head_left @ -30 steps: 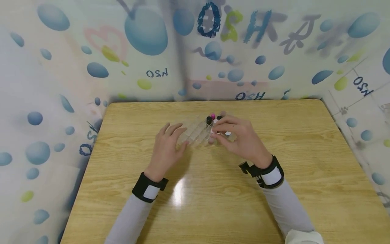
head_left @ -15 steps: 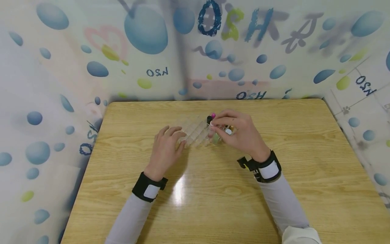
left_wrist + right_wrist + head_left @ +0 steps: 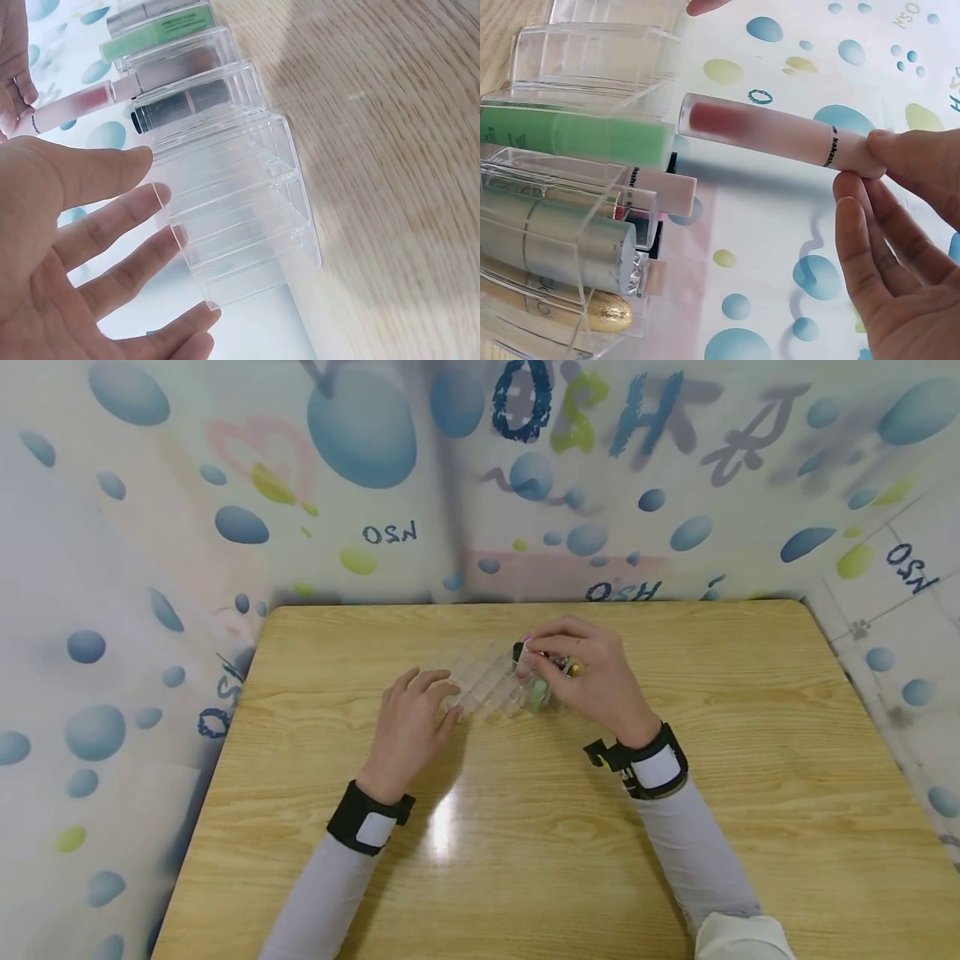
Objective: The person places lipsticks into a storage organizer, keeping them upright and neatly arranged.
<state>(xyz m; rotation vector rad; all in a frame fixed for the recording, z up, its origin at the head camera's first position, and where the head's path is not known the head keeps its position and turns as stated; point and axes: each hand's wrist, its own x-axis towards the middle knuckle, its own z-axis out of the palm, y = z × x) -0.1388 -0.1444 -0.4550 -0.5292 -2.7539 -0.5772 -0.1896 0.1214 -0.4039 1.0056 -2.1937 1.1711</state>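
Note:
My right hand (image 3: 592,672) pinches the cap end of a lip gloss tube (image 3: 757,131), frosted pink with a dark rose section, between thumb and fingertips. The tube is raised over a clear lipstick organizer (image 3: 232,217), its far end apart from the slots in the right wrist view. My left hand (image 3: 408,727) rests at the organizer's left end, thumb and spread fingertips touching its upper edge. Slots on that side hold nothing. In the other slots stand a dark tube (image 3: 187,106), a green tube (image 3: 577,135), a silver-blue tube (image 3: 555,236) and a gold-capped tube (image 3: 607,311).
The organizer stands on a wooden table (image 3: 495,860) near its back edge. A patterned wall covering (image 3: 375,568) with blue and green spots rises right behind. Another pale pink cap (image 3: 679,193) sticks out among the filled slots.
My right hand has risen and moved slightly back, lifting the lip gloss tube upward. The green tube has come into view beneath it. My left hand has stayed almost still.

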